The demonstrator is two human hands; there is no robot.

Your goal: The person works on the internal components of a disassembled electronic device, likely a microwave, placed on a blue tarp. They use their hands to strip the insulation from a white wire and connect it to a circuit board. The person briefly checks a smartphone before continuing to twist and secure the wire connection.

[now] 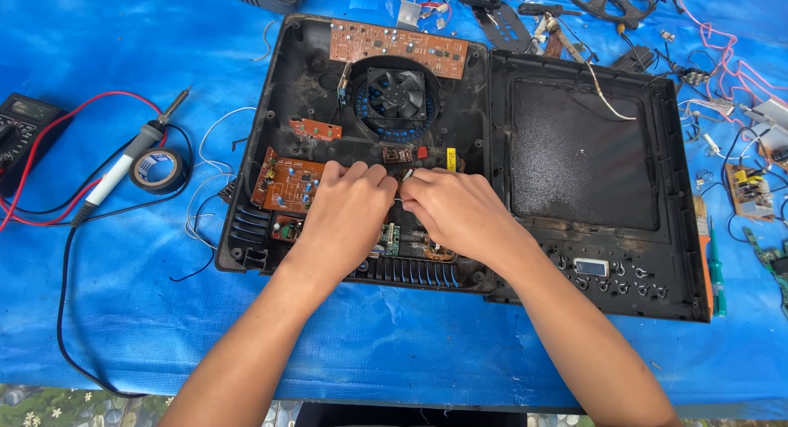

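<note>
Both hands down inside an opened black appliance casing (279, 107) on a desk covered by a blue sheet (123, 312). Left hand (349, 214) curled over the middle of the casing, fingers pinched together on a thin white wire (405, 178), beside an orange circuit board (286, 185). Right hand (460, 210) facing it, fingertips closed on the same wire, almost touching the left. Just above the hands, a black cooling fan (396, 95) and a long brown circuit board (398, 48). Hinged open to the right, the dark lid panel (587, 156). Off to the left on the sheet, a soldering iron (123, 168), a roll of tape (156, 170) and a multimeter (20, 127).
</note>
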